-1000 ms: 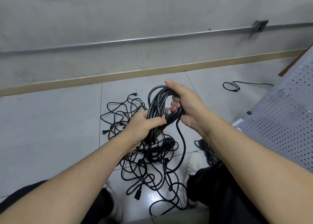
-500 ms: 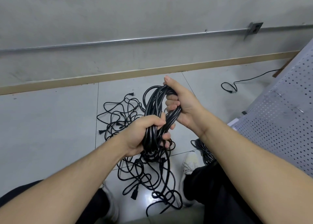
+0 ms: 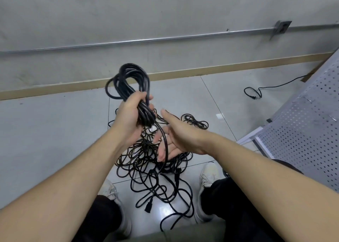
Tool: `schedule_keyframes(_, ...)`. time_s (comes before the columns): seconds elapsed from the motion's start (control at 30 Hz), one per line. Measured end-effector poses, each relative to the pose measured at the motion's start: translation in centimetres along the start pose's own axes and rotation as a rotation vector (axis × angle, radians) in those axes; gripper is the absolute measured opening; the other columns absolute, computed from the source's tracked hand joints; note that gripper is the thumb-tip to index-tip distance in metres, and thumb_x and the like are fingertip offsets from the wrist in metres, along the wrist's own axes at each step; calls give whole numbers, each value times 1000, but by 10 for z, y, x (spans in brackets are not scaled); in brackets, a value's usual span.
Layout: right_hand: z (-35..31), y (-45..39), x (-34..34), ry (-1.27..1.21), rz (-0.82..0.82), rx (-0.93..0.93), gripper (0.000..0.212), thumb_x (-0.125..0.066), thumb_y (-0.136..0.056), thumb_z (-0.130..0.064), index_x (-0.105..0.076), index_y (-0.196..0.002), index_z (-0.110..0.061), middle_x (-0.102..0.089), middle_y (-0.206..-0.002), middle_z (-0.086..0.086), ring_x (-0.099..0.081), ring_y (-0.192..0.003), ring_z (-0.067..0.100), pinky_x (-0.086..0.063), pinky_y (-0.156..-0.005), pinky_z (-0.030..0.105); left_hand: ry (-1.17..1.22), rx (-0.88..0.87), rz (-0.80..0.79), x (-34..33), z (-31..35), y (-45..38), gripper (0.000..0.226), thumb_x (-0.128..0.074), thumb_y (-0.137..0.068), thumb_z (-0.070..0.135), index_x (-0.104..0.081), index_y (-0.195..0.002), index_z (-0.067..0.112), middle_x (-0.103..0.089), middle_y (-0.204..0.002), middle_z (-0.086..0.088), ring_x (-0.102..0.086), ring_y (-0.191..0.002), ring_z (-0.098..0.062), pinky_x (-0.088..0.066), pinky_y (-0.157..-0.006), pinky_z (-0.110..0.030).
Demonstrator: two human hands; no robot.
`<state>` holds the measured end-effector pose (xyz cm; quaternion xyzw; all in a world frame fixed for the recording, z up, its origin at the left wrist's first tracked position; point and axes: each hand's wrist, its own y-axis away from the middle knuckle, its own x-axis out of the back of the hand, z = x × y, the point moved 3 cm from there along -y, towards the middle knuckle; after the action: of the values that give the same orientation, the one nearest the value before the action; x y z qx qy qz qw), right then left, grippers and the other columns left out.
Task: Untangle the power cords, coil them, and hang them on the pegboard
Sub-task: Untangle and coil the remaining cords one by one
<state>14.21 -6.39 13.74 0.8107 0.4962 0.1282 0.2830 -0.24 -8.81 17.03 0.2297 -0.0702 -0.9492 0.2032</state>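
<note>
Grey tiled floor [image 3: 45, 141] runs up to a grey wall [image 3: 165, 9] w/ a tan baseboard [image 3: 55, 87] along the bottom and a metal conduit [image 3: 146, 40] across it, ending at a small box [image 3: 282, 26] on the right. White pegboard [image 3: 310, 131] fills the right side, tilted, its lower corner near the person's right shoe [image 3: 208, 177].

On the floor, between the shoes and out toward the wall: a big tangle of black cords [image 3: 152, 170], loops overlapping, a plug end [image 3: 148, 207] lying at the near edge by the left shoe [image 3: 111, 190]. A smaller bunch of loops [image 3: 196, 121] sits at the tangle's right edge. Well apart, over by the pegboard, one more loose cord [image 3: 256, 93] lies on the tile, its tail heading off toward the baseboard.

Coiled cord [image 3: 132, 80] is up off the floor, held approx. upright, loop end on top and a bit motion-blurred. Left hand [image 3: 128, 117] grips the bundle at its lower part, fingers and thumb curled right round the strands. One strand [image 3: 166, 144] drops from the bundle down into the tangle.

Right hand [image 3: 174, 137] is just beside, lower and to the right, palm up, fingers straight and relaxed, not gripping; the hanging strand passes across the palm and fingers.
</note>
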Motion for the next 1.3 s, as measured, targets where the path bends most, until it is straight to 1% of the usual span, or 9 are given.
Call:
schedule_keyframes(0.17, -7, 11, 10, 347, 56, 12, 41, -58, -99, -54, -58, -80, -16, -57, -60, -1, -61, -61, 17, -52, -65, 26, -373, -173, 278, 18, 15, -4, 21, -61, -99, 26, -63, -80, 20, -58, -64, 13, -52, -50, 5, -43, -60, -24)
schedule_keyframes(0.33, -9, 18, 21, 531, 103, 94, 28, -66, -94, -38, -52, -74, -24, -77, -77, 1, -62, -85, 11, -44, -98, 38, -756, -223, 277, 26, 10, -10, 16, -57, -96, 26, -72, -98, 30, -49, -59, 14, -44, -47, 0, -39, -53, -22)
schedule_keyframes(0.47, -19, 27, 24, 251, 183, 319, 27, -67, -98, -27, -63, -71, -24, -53, -58, 0, -51, -58, 18, -47, -66, 32, -1149, -248, 249, 26, 6, -10, 11, -59, -91, 35, -69, -93, 37, -63, -85, 11, -63, -74, -16, -41, -65, -30)
schedule_keyframes(0.6, -28, 36, 33, 197, 369, 511, 25, -53, -106, -27, -74, -96, -18, -42, -57, -7, -36, -55, 14, -34, -56, 28, -1021, -141, 107, 14, -1, -5, 24, -62, -94, 47, -67, -76, 32, -59, -67, 10, -57, -73, -20, -42, -68, -32)
schedule_keyframes(0.7, -32, 37, 31, 211, 487, 604, 30, -46, -108, -23, -66, -87, -17, -41, -56, -1, -36, -53, 19, -33, -53, 29, -918, -42, -8, 2, -9, 6, 39, -55, -97, 60, -74, -81, 31, -69, -80, 8, -63, -83, -11, -44, -73, -25)
schedule_keyframes(0.83, -34, 35, 31, 274, 591, 642, 26, -50, -107, -21, -55, -82, -18, -48, -52, -17, -46, -49, 1, -36, -55, 13, -854, 6, -97, -10, -20, 14, 54, -40, -99, 65, -78, -84, 31, -73, -90, 11, -64, -90, -5, -42, -75, -20)
schedule_keyframes(1.0, -37, 35, 45, 139, 696, 639, 37, -75, -92, -22, -49, -67, -16, -45, -57, -9, -40, -51, 5, -35, -51, 16, -840, -23, -303, -13, -26, 15, 33, -83, -80, 40, -63, -74, 14, -58, -66, 11, -54, -66, -6, -43, -71, -30)
schedule_keyframes(1.17, -39, 42, 48, 7, 623, 519, 43, -78, -89, -28, -43, -67, -16, -36, -52, -4, -31, -44, 11, -28, -39, 16, -810, -15, -220, -8, -29, 11, 25, -73, -82, 35, -57, -64, 26, -54, -63, 8, -52, -65, -14, -42, -70, -35)
schedule_keyframes(1.3, -35, 47, 52, 213, 494, 342, 38, -68, -96, -38, -54, -70, -15, -55, -59, 6, -46, -45, 11, -36, -44, 14, -691, -16, -33, 4, -23, 2, 23, -74, -85, 28, -66, -81, 7, -63, -72, 1, -58, -75, -21, -44, -77, -37)
